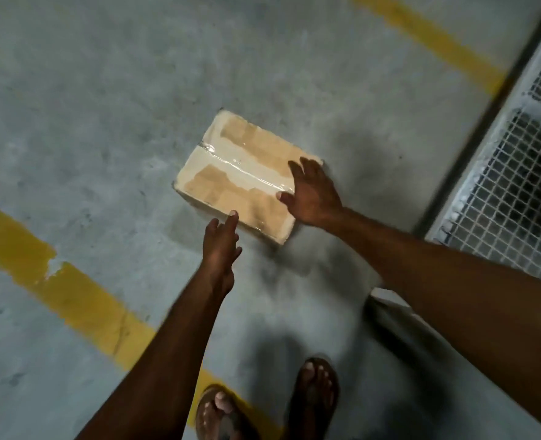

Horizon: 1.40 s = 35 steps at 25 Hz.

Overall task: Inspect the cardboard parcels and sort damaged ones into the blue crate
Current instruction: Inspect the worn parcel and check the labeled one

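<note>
The cardboard parcel [231, 179] lies flat on the grey concrete floor [104, 106] at the middle of the view. A strip of shiny clear tape [247, 168] runs along its top seam.

The right hand [313, 198] rests on the parcel's end at 3 o'clock, with its fingers spread and straight across the top. The left hand [220, 246] reaches in from 6 o'clock. Its fingers are relaxed, not pinching anything, and its forefinger tip touches the parcel's near edge.

One yellow painted line [72, 296] crosses the floor at 8 o'clock and another [428, 36] at 1 o'clock. A white wire mesh panel [510, 192] stands at 3 o'clock, well apart from the parcel. Two feet in sandals [313, 398] show at 6 o'clock.
</note>
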Motion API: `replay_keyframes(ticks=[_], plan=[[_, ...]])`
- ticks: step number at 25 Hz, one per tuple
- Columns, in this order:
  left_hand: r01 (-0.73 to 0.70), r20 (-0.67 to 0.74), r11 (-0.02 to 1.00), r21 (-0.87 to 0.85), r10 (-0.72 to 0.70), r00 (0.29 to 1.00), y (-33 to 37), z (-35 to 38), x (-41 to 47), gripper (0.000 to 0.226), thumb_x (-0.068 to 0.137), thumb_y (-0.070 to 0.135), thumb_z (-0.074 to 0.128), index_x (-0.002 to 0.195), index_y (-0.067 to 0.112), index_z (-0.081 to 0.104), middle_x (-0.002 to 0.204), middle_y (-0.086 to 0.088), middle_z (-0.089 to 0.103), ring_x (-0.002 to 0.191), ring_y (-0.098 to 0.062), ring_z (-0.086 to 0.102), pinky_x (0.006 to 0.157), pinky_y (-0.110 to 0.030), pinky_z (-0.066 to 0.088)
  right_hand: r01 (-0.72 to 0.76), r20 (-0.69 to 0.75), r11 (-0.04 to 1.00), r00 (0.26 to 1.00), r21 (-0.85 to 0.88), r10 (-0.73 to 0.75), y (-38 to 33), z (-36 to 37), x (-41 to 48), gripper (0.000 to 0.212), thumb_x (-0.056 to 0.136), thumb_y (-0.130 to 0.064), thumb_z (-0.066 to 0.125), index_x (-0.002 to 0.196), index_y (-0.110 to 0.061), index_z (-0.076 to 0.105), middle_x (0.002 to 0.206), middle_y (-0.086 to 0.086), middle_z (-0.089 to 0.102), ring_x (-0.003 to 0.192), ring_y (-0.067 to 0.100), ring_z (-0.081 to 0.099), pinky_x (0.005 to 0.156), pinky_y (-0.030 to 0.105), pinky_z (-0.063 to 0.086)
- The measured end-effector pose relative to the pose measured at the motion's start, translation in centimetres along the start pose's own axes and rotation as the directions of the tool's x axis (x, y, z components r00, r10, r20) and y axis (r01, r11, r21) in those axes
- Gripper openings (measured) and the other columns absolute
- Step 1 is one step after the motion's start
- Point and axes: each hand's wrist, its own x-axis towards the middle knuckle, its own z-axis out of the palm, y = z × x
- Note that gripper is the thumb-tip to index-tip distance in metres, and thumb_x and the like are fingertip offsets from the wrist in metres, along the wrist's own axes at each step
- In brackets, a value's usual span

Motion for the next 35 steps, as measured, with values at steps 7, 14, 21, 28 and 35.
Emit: replay_keyframes(ticks=[7, 14, 21, 28, 35], plan=[[-0.016, -0.033, 1.0, 0.027, 0.017, 0.999, -1.3, 1.9, 9.2, 0.035, 0.101, 0.026, 0.067, 0.131, 0.015, 0.052, 0.122, 0.0, 0.058, 0.111, -0.02, 0.053, 0.099, -0.035, 0.044, -0.169, -0.009, 0.975, 0.985, 0.143, 0.172, 1.4, 2.1, 11.6, 0.088, 0.098, -0.058, 0.057, 0.163, -0.014, 0.018, 0.169, 0.015, 0.018, 0.156, 0.034, 0.019, 0.124, 0.047, 0.023], [-0.355, -0.153, 0.922, 0.154, 0.377, 0.913, 2.9, -2.2, 2.0, 0.057, 0.087, 0.056, 0.075, 0.131, 0.023, 0.059, 0.124, 0.009, 0.068, 0.113, -0.011, 0.067, 0.096, -0.034, 0.057, -0.243, -0.111, 0.924, 0.952, 0.296, 0.286, -0.8, -2.9, 2.6, 0.069, 0.088, -0.079, 0.05, 0.127, -0.023, 0.057, 0.134, 0.009, 0.048, 0.13, 0.033, 0.048, 0.109, 0.05, 0.034], [-0.531, -0.144, 0.712, 0.458, 0.649, 0.747, 9.9, -5.7, -17.6, 0.065, 0.089, 0.039, 0.079, 0.137, 0.02, 0.039, 0.135, 0.009, 0.061, 0.114, -0.007, 0.065, 0.099, -0.035, 0.053, -0.202, 0.024, 0.682, 0.965, 0.702, 0.262, -7.8, -13.8, -14.7, 0.086, 0.083, -0.072, 0.067, 0.152, -0.038, 0.03, 0.142, -0.003, 0.043, 0.121, 0.019, 0.053, 0.104, 0.035, 0.043], [-0.54, -0.217, 0.771, 0.339, 0.622, 0.752, 16.0, -6.9, -39.3, 0.051, 0.091, 0.041, 0.075, 0.126, 0.023, 0.042, 0.123, 0.01, 0.065, 0.106, -0.005, 0.067, 0.097, -0.042, 0.055, -0.101, -0.042, 0.515, 0.965, 0.851, 0.26, -12.3, -28.9, -31.6, 0.075, 0.075, -0.067, 0.071, 0.131, -0.031, 0.037, 0.12, -0.018, 0.059, 0.109, 0.013, 0.063, 0.1, 0.047, 0.053], [-0.566, -0.195, 0.693, 0.446, 0.693, 0.695, 17.2, -7.4, -57.5, 0.036, 0.094, 0.053, 0.065, 0.124, 0.035, 0.057, 0.094, 0.01, 0.073, 0.089, -0.013, 0.07, 0.09, -0.043, 0.055, -0.018, -0.199, 0.605, 0.936, 0.796, 0.29, -12.2, -40.0, -49.4, 0.064, 0.09, -0.062, 0.066, 0.139, -0.027, 0.045, 0.121, -0.012, 0.063, 0.118, 0.022, 0.063, 0.097, 0.038, 0.051]])
